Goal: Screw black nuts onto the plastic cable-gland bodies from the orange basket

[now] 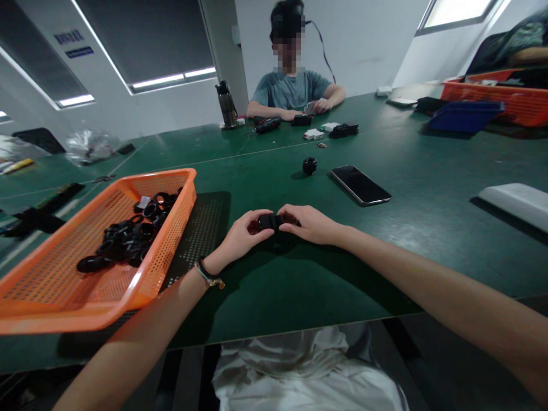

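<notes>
Green tabletop (274, 291) is seen from above, and near its front edge a small black part (267, 221) is held between a person's two bare hands. By the left hand (243, 234), the part is gripped between thumb and curled fingers, a rounded gap being left inside the grasp; a bracelet (209, 276) is worn on that wrist. By the right hand (311, 224), the part's other end is pinched between thumb and fingertips, some of it being hidden by them. To the left, an orange perforated basket (169, 240) is placed, its floor partly covered by a pile of black ring-like pieces (128, 238). Beyond the hands, a black round piece (309, 165) is set down alone, and a dark-screened phone (361, 185) is laid to its right. Across the table, a co-worker (287, 91) in a blue-grey T-shirt is seated, and a dark bottle (226, 107) is stood nearby.
</notes>
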A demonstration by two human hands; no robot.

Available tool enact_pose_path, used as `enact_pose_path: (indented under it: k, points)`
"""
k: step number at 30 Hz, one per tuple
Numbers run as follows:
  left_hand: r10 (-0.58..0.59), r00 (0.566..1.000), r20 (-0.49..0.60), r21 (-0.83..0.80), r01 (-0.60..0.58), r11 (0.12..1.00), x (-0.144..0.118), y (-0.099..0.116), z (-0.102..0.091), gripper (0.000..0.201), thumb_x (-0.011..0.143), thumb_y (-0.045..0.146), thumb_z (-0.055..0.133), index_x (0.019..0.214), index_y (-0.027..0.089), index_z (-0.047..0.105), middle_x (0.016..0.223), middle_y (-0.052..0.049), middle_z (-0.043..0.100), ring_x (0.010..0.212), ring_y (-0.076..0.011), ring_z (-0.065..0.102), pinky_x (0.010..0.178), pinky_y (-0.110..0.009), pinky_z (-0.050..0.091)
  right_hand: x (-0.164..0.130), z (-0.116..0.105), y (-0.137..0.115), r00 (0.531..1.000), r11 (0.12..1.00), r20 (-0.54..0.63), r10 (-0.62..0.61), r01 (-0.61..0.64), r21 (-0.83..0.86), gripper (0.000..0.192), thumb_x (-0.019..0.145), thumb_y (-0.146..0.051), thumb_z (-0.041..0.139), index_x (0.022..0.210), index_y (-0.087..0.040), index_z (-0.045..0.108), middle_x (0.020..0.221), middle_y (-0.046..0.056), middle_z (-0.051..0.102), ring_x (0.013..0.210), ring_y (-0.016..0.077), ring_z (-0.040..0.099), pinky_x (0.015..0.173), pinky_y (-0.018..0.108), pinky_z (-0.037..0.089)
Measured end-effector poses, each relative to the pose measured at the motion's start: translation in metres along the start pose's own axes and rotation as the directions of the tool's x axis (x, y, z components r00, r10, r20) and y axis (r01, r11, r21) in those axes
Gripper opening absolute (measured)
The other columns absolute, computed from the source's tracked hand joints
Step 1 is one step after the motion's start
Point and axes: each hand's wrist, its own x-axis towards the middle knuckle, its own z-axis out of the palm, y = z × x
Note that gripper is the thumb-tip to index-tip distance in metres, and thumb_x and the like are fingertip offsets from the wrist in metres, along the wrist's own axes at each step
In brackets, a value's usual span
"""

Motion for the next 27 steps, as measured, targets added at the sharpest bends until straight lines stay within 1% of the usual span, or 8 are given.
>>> enact_pose_path:
  k: [5,12,18,27]
  points:
    - [0.004,1.0,0.0,0.0,-0.004,1.0,0.0001,-0.0015,-0.0002,0.043,0.07,0.031,0.064,0.112,0.02,0.056,0.103,-0.006,0.059,0.088,-0.0171,0.058,0.08,-0.033,0.048,0.0004,0.0003,0.0001,1.0,1.0,0.004,-0.001,0.001,-0.005,0.018,0.085,-0.029,0.05,0.096,-0.015,0.053,0.081,0.005,0.063,0.069,0.016,0.055,0.062,0.027,0.039]
    - [0.0,1.0,0.015,-0.005,0.0,1.0,-0.0001,-0.0021,-0.0006,0.045,0.071,0.031,0.063,0.113,0.019,0.055,0.105,-0.007,0.058,0.089,-0.0173,0.057,0.081,-0.033,0.048,-0.0001,0.0004,0.0008,1.0,1.0,0.014,-0.002,0.002,-0.024,0.019,0.086,-0.029,0.048,0.097,-0.015,0.053,0.081,0.006,0.063,0.07,0.0163,0.055,0.062,0.027,0.038]
    - [0.0,1.0,0.002,0.006,-0.001,1.0,0.0003,-0.0013,0.0,0.043,0.07,0.03,0.063,0.111,0.02,0.056,0.103,-0.006,0.059,0.087,-0.0168,0.058,0.081,-0.033,0.048,0.001,0.0,-0.0006,1.0,0.998,0.014,0.0,0.001,-0.062,0.017,0.086,-0.028,0.048,0.096,-0.015,0.053,0.083,0.006,0.063,0.071,0.017,0.055,0.063,0.027,0.037]
    - [0.003,1.0,0.008,0.009,-0.003,1.0,0.0004,-0.0016,0.0002,0.044,0.07,0.029,0.064,0.112,0.019,0.056,0.101,-0.006,0.058,0.087,-0.0166,0.057,0.081,-0.032,0.047,0.0001,0.0001,-0.0024,0.999,0.997,0.034,0.013,-0.011,-0.073,0.019,0.088,-0.028,0.045,0.097,-0.015,0.053,0.086,0.008,0.063,0.074,0.0184,0.056,0.064,0.028,0.037]
